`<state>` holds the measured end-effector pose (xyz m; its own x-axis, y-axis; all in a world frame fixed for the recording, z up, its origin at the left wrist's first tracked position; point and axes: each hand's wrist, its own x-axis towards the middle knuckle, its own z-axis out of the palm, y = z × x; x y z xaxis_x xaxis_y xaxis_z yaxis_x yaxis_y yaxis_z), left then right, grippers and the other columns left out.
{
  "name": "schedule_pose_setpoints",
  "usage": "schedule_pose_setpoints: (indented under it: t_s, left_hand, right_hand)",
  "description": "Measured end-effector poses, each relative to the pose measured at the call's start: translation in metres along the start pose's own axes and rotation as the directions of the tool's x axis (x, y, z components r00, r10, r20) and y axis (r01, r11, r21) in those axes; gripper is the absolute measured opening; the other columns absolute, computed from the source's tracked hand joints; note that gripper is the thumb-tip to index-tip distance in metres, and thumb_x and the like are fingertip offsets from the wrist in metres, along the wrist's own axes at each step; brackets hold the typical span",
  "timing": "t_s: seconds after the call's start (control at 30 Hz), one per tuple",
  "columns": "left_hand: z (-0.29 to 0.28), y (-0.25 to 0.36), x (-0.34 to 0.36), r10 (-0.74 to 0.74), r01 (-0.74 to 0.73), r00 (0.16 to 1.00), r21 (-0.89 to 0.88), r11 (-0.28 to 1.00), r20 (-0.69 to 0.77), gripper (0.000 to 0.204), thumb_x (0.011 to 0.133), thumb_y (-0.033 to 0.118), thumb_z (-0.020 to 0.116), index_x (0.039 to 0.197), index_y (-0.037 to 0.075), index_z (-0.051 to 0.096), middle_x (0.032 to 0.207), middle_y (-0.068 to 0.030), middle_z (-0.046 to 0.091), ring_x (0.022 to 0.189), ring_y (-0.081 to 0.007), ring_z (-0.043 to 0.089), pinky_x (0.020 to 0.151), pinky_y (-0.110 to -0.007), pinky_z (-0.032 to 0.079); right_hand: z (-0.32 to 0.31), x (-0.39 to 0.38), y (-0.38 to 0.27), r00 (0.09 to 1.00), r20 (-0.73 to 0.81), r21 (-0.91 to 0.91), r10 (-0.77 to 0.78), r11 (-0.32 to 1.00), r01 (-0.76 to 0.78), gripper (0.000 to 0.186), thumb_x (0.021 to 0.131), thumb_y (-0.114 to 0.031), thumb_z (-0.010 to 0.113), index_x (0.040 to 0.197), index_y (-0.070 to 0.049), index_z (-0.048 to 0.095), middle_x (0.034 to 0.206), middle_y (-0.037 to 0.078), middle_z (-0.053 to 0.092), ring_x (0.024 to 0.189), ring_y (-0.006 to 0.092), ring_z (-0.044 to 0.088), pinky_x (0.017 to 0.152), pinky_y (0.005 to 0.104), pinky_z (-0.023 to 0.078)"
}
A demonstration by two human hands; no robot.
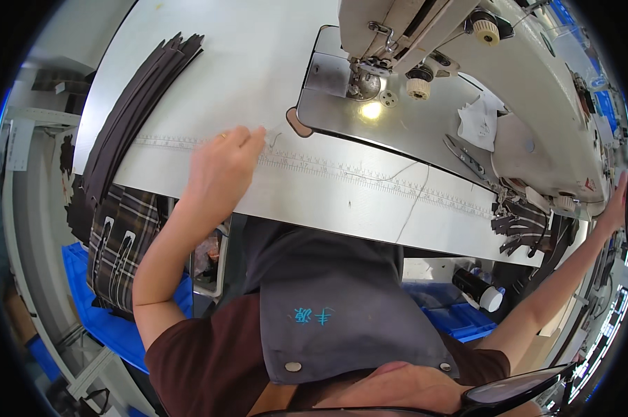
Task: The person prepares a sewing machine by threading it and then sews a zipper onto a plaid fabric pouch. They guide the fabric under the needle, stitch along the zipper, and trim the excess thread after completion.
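Observation:
My left hand (pixel 227 167) is closed in a pinch over the ruler strip (pixel 314 167), left of the sewing machine's needle area (pixel 366 83); what it pinches, if anything, is too small to name. Loose threads (pixel 415 201) lie on the white table (pixel 342 201). At the far right my right hand (pixel 614 205) reaches up to the end of the sewing machine (pixel 536 104); its fingertips are at the dark rim of the picture, so their grip is unclear. A fanned stack of dark fabric strips (pixel 137 111) lies on the table's left.
Plaid fabric (pixel 123 243) hangs at the front-left edge over a blue bin (pixel 77 285). Thread snips (pixel 463 156) and white scraps (pixel 477 121) rest by the machine. Dark strips (pixel 519 229) bunch at the right. A dark bottle (pixel 470 285) and another blue bin (pixel 443 316) are below the table.

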<state>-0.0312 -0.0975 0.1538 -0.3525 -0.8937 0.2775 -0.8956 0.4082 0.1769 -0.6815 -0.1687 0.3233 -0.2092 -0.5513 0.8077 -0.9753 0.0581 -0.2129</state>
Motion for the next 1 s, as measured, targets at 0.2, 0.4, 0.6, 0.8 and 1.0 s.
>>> schedule_pose_setpoints:
  t_s: [0.2,0.4,0.6,0.8,1.0]
  left_hand:
    - [0.024,0.019,0.021,0.175,-0.16,0.984,-0.316,0.935,0.02,0.015,0.081,0.013,0.058,0.093,0.009,0.066,0.072,-0.0075,0.058,0.065,-0.0239,0.06,0.057,-0.035,0.047]
    - [0.047,0.003,0.079,0.049,0.004,0.996,-0.588,0.809,0.073,0.016,0.084,0.012,0.062,0.096,0.004,0.068,0.073,-0.0084,0.063,0.051,-0.0183,0.057,0.05,-0.03,0.045]
    - [0.056,-0.001,0.08,0.098,-0.085,0.995,-0.563,0.822,-0.006,0.017,0.084,0.013,0.062,0.097,0.003,0.069,0.075,-0.0083,0.065,0.046,-0.0147,0.056,0.047,-0.028,0.044]
    - [0.048,0.003,0.081,0.027,0.03,0.996,-0.59,0.807,0.088,0.015,0.083,0.016,0.058,0.087,0.006,0.068,0.078,-0.0084,0.066,0.063,-0.027,0.06,0.06,-0.037,0.047]
    - [0.03,0.022,0.051,0.114,-0.014,0.985,-0.598,0.802,0.131,0.012,0.08,0.011,0.065,0.089,0.004,0.069,0.071,-0.0118,0.064,0.059,-0.0235,0.061,0.054,-0.03,0.047]
  right_hand:
    - [0.024,0.059,0.117,0.621,0.532,0.1,0.576,0.685,-0.721,0.037,0.093,-0.024,0.049,0.119,0.002,0.052,0.118,0.013,0.057,0.111,0.0231,0.053,0.094,0.0356,0.042]
    - [0.012,-0.049,0.112,0.718,0.328,0.581,0.614,0.469,-0.666,0.047,0.095,-0.029,0.045,0.129,0.003,0.043,0.127,0.015,0.051,0.117,0.0274,0.05,0.098,0.0406,0.041]
    - [0.009,-0.049,0.119,0.693,0.319,0.502,0.647,0.505,-0.702,0.045,0.093,-0.032,0.049,0.124,0.001,0.051,0.119,0.013,0.057,0.103,0.0262,0.058,0.088,0.0376,0.048]
    - [0.024,-0.035,0.126,0.747,0.257,0.581,0.613,0.52,-0.626,0.051,0.092,-0.037,0.048,0.123,0.003,0.049,0.119,0.015,0.056,0.104,0.0305,0.058,0.092,0.0419,0.047]
    - [0.002,-0.08,0.146,0.746,0.181,0.69,0.64,0.458,-0.56,0.053,0.095,-0.036,0.042,0.126,0.006,0.044,0.123,0.017,0.053,0.113,0.0318,0.052,0.097,0.0446,0.043]
